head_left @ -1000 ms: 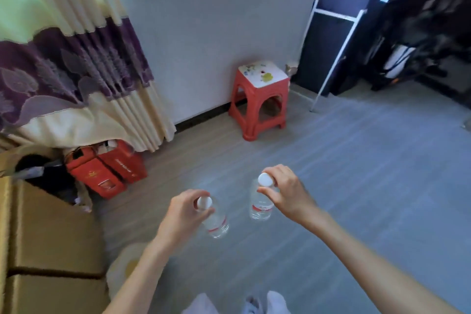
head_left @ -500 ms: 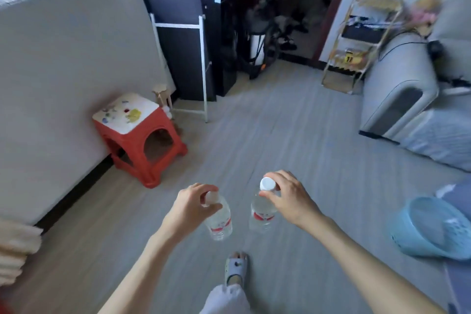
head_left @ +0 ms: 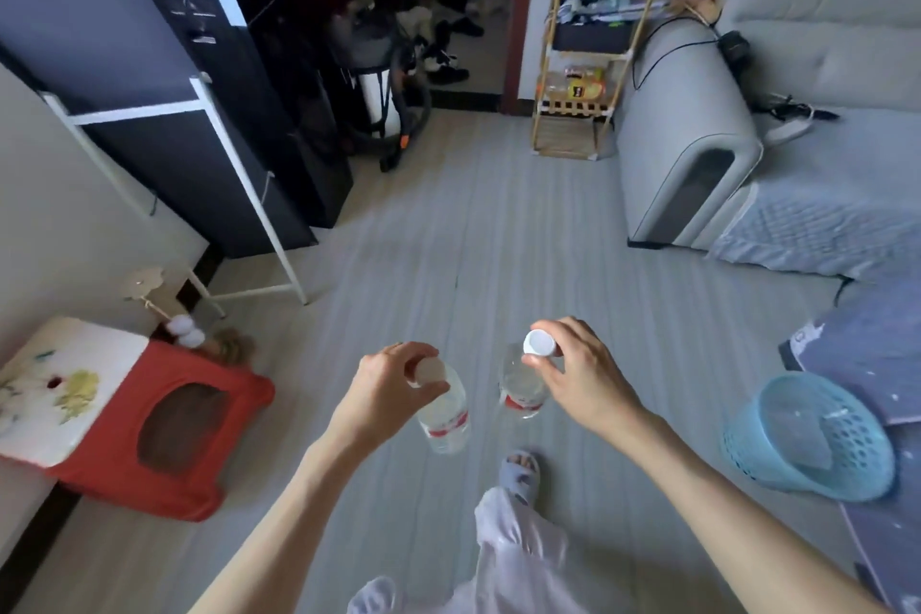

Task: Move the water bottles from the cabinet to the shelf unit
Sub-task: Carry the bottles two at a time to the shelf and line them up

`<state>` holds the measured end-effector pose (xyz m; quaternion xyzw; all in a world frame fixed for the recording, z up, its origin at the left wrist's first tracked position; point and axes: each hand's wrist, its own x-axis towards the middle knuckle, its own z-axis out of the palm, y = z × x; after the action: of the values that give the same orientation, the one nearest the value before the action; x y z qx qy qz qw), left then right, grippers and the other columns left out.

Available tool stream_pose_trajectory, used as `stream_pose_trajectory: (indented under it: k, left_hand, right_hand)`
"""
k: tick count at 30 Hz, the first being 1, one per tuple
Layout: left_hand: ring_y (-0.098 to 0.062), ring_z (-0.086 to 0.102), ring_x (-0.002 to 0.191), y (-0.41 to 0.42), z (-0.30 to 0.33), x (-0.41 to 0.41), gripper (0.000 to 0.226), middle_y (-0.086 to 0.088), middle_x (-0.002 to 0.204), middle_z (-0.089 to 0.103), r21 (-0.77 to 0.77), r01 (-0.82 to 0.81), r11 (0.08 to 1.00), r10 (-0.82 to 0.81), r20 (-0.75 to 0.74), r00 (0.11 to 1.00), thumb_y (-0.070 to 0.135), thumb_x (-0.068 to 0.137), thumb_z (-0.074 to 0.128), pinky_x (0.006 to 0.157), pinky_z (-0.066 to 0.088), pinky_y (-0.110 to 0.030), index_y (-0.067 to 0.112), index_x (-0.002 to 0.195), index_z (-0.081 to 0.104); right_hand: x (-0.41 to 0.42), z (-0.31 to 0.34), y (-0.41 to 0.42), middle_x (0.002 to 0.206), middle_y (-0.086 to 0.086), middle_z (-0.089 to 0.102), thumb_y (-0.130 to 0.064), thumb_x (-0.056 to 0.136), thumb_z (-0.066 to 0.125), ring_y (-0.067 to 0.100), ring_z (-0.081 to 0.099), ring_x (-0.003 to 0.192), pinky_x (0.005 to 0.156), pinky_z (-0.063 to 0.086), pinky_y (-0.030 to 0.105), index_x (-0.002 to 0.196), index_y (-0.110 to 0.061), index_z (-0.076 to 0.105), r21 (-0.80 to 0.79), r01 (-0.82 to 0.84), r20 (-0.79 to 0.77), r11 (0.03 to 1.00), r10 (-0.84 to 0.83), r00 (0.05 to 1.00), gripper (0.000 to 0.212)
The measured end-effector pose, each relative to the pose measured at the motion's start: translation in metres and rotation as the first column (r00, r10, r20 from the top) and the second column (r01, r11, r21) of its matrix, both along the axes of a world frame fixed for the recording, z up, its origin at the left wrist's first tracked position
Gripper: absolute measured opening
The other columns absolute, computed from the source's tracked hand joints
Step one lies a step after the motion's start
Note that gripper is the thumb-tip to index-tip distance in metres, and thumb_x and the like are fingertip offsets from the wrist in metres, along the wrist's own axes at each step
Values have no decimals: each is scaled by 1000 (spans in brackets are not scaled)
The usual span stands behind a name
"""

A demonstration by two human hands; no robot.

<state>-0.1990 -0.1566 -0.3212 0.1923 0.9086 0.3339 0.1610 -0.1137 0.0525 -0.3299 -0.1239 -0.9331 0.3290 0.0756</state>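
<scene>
I carry two clear water bottles with red labels and white caps, hanging by their necks above the grey floor. My left hand (head_left: 386, 389) pinches the cap of the left bottle (head_left: 446, 414). My right hand (head_left: 578, 376) pinches the cap of the right bottle (head_left: 521, 389). The two bottles hang close together, apart from each other. A light wooden shelf unit (head_left: 595, 50) with several tiers stands at the far wall, beside the sofa. The cabinet is out of view.
A red stool (head_left: 164, 434) with a white top stands at lower left. A white frame (head_left: 249, 194) leans by a dark cabinet. A grey sofa (head_left: 697, 135) fills the right. A blue basket (head_left: 807, 439) lies at lower right. My slippered foot (head_left: 518, 474) steps forward.
My view has swung to the right, away from the curtain and boxes, bringing the shelf unit and sofa into sight. Both hands keep their grip on the bottles.
</scene>
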Motion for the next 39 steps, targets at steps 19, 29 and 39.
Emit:
stream_pose_trajectory:
  k: [19,29,39]
  left_hand:
    - [-14,58,87,309,21,-342,35,4,96,63,-23,126,992,-126,-19,992,25,73,72,77,44,-20,21,107,62]
    - [-8,53,83,460,17,-536,34,0,104,67,-45,320,946,-322,-51,945,24,74,71,74,36,-13,17,107,63]
    - [-7,53,82,617,32,-708,35,1,103,66,-31,362,932,-363,-99,927,22,74,71,61,34,3,16,108,62]
  right_hand:
    - [-336,13,302,97,13,60,-16,78,68,31,55,94,81,37,25,99,-3,59,84,36,-50,996,-32,998,27]
    - [-508,12,445,108,11,58,-21,84,62,27,52,103,85,35,25,109,-4,55,80,95,28,992,-98,995,32]
    - [-668,23,598,109,14,58,-17,85,61,28,51,104,84,32,21,111,-2,54,78,193,-30,978,-191,981,31]
